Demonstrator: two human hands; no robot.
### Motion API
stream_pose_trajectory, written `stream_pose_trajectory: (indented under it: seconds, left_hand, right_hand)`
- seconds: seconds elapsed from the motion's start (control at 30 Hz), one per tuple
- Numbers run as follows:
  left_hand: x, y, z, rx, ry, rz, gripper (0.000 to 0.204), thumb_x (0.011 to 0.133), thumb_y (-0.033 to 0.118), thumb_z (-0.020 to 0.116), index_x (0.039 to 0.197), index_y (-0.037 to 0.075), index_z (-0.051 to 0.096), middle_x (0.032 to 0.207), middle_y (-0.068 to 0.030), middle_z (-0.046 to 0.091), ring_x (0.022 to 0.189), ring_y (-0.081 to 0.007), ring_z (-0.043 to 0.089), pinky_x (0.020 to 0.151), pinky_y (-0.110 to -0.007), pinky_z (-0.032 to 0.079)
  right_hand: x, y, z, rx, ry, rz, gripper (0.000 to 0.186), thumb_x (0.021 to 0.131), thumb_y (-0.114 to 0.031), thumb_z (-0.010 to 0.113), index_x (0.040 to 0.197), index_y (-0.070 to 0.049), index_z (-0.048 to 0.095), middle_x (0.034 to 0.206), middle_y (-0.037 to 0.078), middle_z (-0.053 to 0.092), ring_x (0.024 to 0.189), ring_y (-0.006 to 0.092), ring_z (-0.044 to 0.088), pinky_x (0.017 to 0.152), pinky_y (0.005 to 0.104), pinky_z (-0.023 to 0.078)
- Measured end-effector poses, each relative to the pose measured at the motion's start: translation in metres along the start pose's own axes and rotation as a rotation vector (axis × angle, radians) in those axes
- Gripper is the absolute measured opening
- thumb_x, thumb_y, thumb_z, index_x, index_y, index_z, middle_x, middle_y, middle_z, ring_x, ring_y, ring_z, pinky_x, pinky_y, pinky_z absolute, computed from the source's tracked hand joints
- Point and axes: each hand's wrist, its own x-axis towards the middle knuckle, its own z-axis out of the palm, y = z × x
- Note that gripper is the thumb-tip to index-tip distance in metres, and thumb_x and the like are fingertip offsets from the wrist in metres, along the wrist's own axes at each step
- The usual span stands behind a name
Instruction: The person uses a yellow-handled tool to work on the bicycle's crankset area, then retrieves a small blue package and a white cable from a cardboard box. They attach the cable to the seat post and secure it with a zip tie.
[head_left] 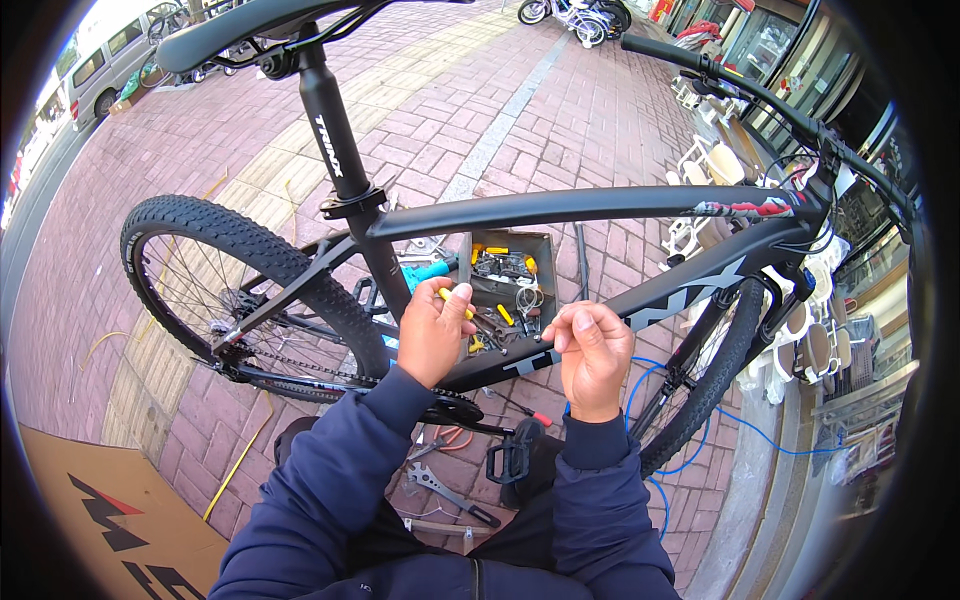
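Observation:
A black mountain bike stands side-on before me, its frame (560, 208) running across the view. My left hand (432, 335) is closed around a small tool with a yellow handle (469, 314); the fingers hide most of it, so its kind is unclear. To the right, my right hand (592, 360) is raised in front of the down tube (680, 290), thumb and fingertips pinched together. Whatever lies in that pinch is too small to make out. Two small bolts (537, 338) show on the down tube between my hands.
Beyond the frame sits an open toolbox (541, 262) of mixed tools. A flat metal wrench (450, 493) and a crank pedal (509, 460) are near my legs. A blue hose (765, 445) curls around the front wheel (715, 405). Cardboard (110, 500) lies lower left; child seats (805, 340) line the right.

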Motion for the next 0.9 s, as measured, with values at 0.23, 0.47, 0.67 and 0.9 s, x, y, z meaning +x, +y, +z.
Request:
stream_pose_trajectory:
  seconds: [0.23, 0.47, 0.67, 0.9]
  left_hand:
    - [0.0, -0.004, 0.006, -0.09, 0.079, 0.002, 0.041, 0.101, 0.032, 0.062, 0.12, -0.003, 0.05, 0.088, -0.0113, 0.069, 0.065, -0.0119, 0.066, 0.06, -0.024, 0.055]
    - [-0.001, -0.014, 0.009, -0.146, 0.12, 0.043, 0.043, 0.103, 0.03, 0.058, 0.126, -0.005, 0.046, 0.088, -0.0082, 0.067, 0.065, -0.0087, 0.062, 0.062, -0.023, 0.053]
    - [-0.006, -0.018, 0.016, -0.242, 0.139, 0.027, 0.043, 0.105, 0.025, 0.054, 0.133, -0.004, 0.041, 0.093, -0.0085, 0.067, 0.067, -0.007, 0.059, 0.064, -0.023, 0.051]
    - [-0.002, -0.02, 0.014, -0.22, 0.131, 0.089, 0.043, 0.107, 0.031, 0.05, 0.135, 0.0, 0.041, 0.096, -0.0092, 0.065, 0.067, -0.0099, 0.06, 0.063, -0.025, 0.053]
  right_hand:
    - [0.002, -0.004, -0.003, -0.021, 0.138, 0.009, 0.019, 0.098, -0.011, 0.062, 0.092, 0.006, 0.066, 0.082, 0.01, 0.066, 0.066, 0.0125, 0.056, 0.069, 0.029, 0.052]
    - [0.001, -0.005, -0.007, -0.033, 0.129, -0.007, 0.02, 0.098, -0.013, 0.063, 0.092, 0.006, 0.067, 0.083, 0.01, 0.066, 0.065, 0.0113, 0.056, 0.067, 0.0275, 0.051]
    - [0.003, -0.008, -0.011, -0.041, 0.154, -0.027, 0.021, 0.098, -0.014, 0.063, 0.092, 0.005, 0.067, 0.083, 0.009, 0.067, 0.064, 0.011, 0.055, 0.066, 0.0271, 0.051]
    - [0.005, -0.009, -0.017, -0.036, 0.194, -0.039, 0.021, 0.098, -0.014, 0.063, 0.092, 0.006, 0.067, 0.084, 0.011, 0.067, 0.063, 0.0103, 0.054, 0.066, 0.0264, 0.051]
